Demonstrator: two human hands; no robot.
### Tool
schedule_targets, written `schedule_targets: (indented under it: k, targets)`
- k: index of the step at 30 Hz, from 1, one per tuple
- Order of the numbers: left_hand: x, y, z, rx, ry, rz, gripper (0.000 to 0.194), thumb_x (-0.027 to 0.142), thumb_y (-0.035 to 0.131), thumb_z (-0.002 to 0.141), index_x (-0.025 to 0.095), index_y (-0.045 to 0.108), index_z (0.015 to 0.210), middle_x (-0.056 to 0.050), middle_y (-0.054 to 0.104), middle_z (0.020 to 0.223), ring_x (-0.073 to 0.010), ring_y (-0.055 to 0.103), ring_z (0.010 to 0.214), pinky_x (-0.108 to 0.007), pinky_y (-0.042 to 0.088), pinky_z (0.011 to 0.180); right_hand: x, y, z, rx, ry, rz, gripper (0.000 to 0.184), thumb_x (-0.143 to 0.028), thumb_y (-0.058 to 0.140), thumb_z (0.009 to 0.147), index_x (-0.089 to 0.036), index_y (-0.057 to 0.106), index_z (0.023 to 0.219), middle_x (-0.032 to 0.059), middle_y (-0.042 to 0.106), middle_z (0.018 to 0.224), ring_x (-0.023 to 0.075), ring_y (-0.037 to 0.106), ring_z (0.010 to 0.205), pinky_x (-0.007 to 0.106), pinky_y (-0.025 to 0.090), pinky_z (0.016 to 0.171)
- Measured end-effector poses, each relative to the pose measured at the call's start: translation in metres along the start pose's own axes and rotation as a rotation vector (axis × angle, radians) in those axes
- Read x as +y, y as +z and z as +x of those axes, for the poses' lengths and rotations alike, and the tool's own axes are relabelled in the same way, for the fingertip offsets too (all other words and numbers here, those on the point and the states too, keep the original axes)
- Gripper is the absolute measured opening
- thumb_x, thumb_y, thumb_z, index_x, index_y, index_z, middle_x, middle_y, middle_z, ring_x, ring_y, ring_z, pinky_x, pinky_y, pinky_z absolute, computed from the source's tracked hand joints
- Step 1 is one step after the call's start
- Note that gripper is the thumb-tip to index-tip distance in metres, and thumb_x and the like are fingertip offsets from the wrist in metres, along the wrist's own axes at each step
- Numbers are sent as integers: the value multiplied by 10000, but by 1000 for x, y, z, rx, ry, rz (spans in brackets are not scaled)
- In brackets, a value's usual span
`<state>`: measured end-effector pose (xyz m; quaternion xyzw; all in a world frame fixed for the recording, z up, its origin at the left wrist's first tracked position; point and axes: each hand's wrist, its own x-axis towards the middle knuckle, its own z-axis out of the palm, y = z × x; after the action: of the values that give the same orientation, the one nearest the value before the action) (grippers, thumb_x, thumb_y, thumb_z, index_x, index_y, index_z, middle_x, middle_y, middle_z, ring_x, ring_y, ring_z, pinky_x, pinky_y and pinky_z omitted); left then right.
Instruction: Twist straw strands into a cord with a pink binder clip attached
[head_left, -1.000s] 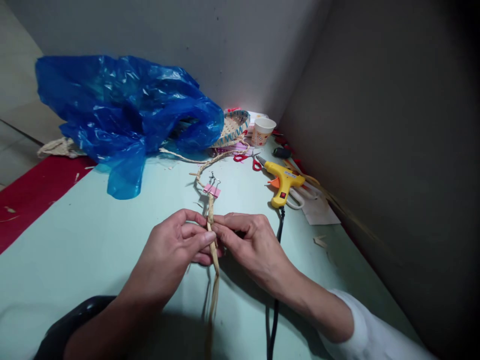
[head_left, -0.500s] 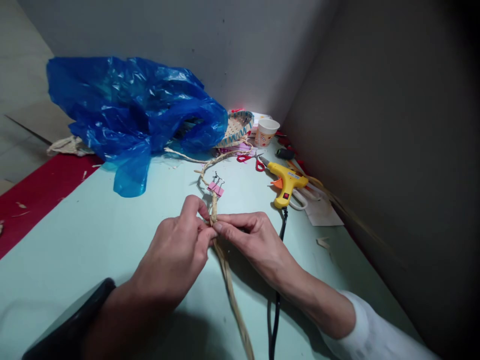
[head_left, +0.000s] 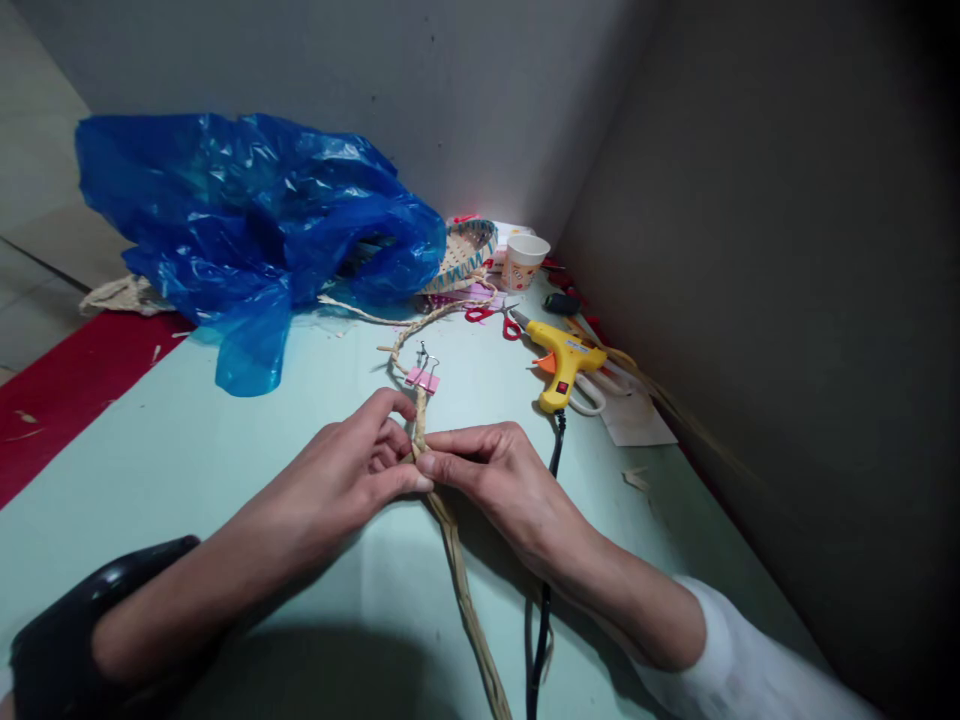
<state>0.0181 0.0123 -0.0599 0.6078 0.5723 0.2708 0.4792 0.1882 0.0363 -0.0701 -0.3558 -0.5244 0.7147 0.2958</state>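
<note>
A braid of pale straw-like strands [head_left: 421, 412] runs away from me, gripped by a pink binder clip [head_left: 423, 380]. Just below the clip, my right hand [head_left: 495, 480] pinches the braid between thumb and forefinger. From the other side my left hand [head_left: 360, 455] curls its fingers against the same spot, its thumb stretched beneath the right fingertips. What lies between the left fingers is partly hidden. Toward me trail the long loose strands [head_left: 469, 610], unbraided. Beyond the clip the finished braid bends toward the back.
A blue plastic bag [head_left: 262, 210] covers the back left, beside a woven basket [head_left: 469, 255] and a paper cup [head_left: 525, 262]. Red-handled scissors [head_left: 511, 328] and a yellow glue gun [head_left: 566, 365] lie at right. Its black cord [head_left: 551, 540] passes under my right forearm.
My left hand has loosened its pinch and turned, its thumb now reaching under the right fingertips. My right hand keeps its pinch. The view has shifted slightly right.
</note>
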Motion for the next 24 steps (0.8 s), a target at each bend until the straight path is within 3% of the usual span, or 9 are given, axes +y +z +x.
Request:
schedule_targets:
  k: [3, 5, 7, 9, 13, 16, 20, 24]
  targets:
    - [0, -2, 3, -146, -89, -237, 216, 243, 580, 837, 243, 464, 1019, 58, 553, 626, -143, 550, 576, -252, 406, 572, -1, -1, 0, -11, -38, -16, 208, -195, 584, 830, -117, 775, 804, 25, 667, 656, 138, 567, 651, 271, 446, 729]
    - [-1, -4, 4, -189, -91, -245, 90, 248, 561, 858, 215, 518, 930, 38, 559, 609, -118, 485, 542, -237, 356, 536, -1, -2, 0, -14, -62, -65, 233, -188, 558, 847, -128, 780, 807, 33, 694, 678, 153, 611, 705, 284, 463, 797]
    - [-3, -5, 4, -206, -82, -257, 82, 274, 560, 871, 194, 552, 853, 11, 575, 643, -106, 444, 556, -230, 333, 530, -1, -3, 0, 5, -92, -155, 252, -179, 535, 861, -137, 780, 821, 38, 710, 705, 162, 631, 755, 288, 467, 825]
    - [-7, -3, 4, -186, -100, -355, 94, 285, 574, 869, 193, 556, 874, 23, 543, 623, -95, 408, 547, -213, 307, 508, 0, -3, -1, 42, -126, -250, 261, -166, 515, 872, -143, 774, 861, 41, 719, 741, 166, 637, 781, 284, 468, 808]
    - [-9, 11, 5, -79, -218, -614, 182, 293, 613, 837, 210, 513, 964, 78, 454, 567, -50, 207, 456, -185, 104, 425, 2, 0, -4, 130, -176, -377, 238, -142, 500, 884, -160, 738, 880, 27, 716, 787, 144, 626, 747, 254, 451, 719]
    - [-6, 20, 2, -11, -257, -688, 157, 309, 605, 831, 191, 525, 898, 94, 395, 532, -43, 131, 454, -194, 77, 421, 2, 1, -6, 177, -161, -430, 168, -122, 520, 870, -169, 656, 957, 5, 689, 749, 130, 608, 695, 243, 434, 678]
    - [-6, 24, -1, 33, -218, -634, 181, 351, 599, 843, 184, 536, 811, 99, 329, 510, -54, 154, 458, -203, 106, 414, 3, 1, -7, 185, -149, -403, 269, -114, 538, 855, -223, 458, 1087, -50, 638, 676, 128, 601, 663, 237, 420, 652]
    - [-9, 19, -1, 60, -179, -482, 212, 375, 610, 857, 186, 546, 787, 83, 378, 544, -66, 217, 486, -211, 156, 435, 2, -1, -7, 154, -136, -476, 233, -123, 518, 867, -231, 424, 1050, -41, 659, 699, 134, 598, 668, 242, 408, 651]
